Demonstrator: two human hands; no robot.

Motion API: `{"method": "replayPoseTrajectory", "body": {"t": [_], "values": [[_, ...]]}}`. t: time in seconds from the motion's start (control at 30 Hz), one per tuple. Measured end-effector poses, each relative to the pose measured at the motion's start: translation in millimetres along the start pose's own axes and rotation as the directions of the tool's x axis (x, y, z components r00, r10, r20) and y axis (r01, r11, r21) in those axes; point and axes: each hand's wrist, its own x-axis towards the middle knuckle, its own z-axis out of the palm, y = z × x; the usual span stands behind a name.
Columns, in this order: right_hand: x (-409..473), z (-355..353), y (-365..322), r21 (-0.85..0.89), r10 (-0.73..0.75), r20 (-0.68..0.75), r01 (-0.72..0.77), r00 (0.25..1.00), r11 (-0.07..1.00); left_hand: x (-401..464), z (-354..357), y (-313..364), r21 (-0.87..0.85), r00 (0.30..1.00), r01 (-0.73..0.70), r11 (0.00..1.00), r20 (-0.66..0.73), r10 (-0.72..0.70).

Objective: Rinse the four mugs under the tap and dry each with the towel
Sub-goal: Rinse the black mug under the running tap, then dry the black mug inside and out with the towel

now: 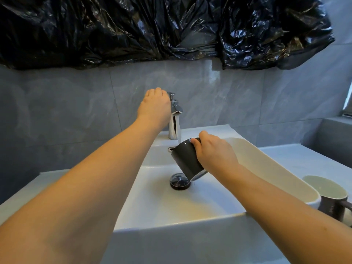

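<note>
Both bare forearms reach over the white sink [190, 216]. Her right hand [215, 151] grips a dark mug [185, 159] by its handle, tipped mouth-down above the drain [179, 181]. Left hand [155, 107] rests on the chrome tap [174, 121]; its fingers are hidden. A second mug [332, 204] stands on the surface at right.

tap [174, 119] behind sink [190, 216] | left hand [155, 105] on tap | right hand [215, 149] holds tilted mug [185, 159] above drain [179, 181] | second mug [332, 202] right of sink
</note>
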Motion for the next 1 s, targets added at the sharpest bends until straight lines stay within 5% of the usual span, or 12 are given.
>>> {"method": "replayPoseTrajectory", "body": {"t": [0.27, 0.53, 0.67, 0.77, 0.87, 1.0], "values": [[-4.0, -3.8, 0.6, 0.072, 0.009, 0.005, -0.01, 1.0, 0.997, -24.9, 4.7, -8.2, -0.038, 0.999, -0.039, 0.999, 0.022, 0.04], [-14.2, -10.3, 1.2, 0.226, 0.142, 0.106, -0.163, 0.984, 0.961, -130.6, -13.8, 5.1, -0.419, 0.951, 0.087, 0.904, 0.305, 0.05], [-34.7, -26.0, 0.6, 0.364, 0.236, 0.1, -0.256, 0.967, 0.896, -172.2, -43.6, 8.6, -0.516, 0.957, 0.079, 0.853, 0.28, 0.08], [-56.9, -36.4, -0.4, 0.474, 0.261, 0.086, -0.27, 0.962, 0.838, -203.1, -64.3, 15.7, -0.623, 0.955, -0.061, 0.78, 0.191, 0.227], [-73.6, -44.2, -2.2, 0.533, 0.29, 0.074, -0.284, 0.954, 0.797, -232.4, -79.2, 28.4, -0.634, 0.892, -0.257, 0.73, 0.135, 0.431], [-86.0, -50.8, -6.9, 0.58, 0.33, 0.08, -0.313, 0.941, 0.752, -259.7, -84.2, 47.1, -0.54, 0.755, -0.297, 0.788, 0.373, 0.54]]}}
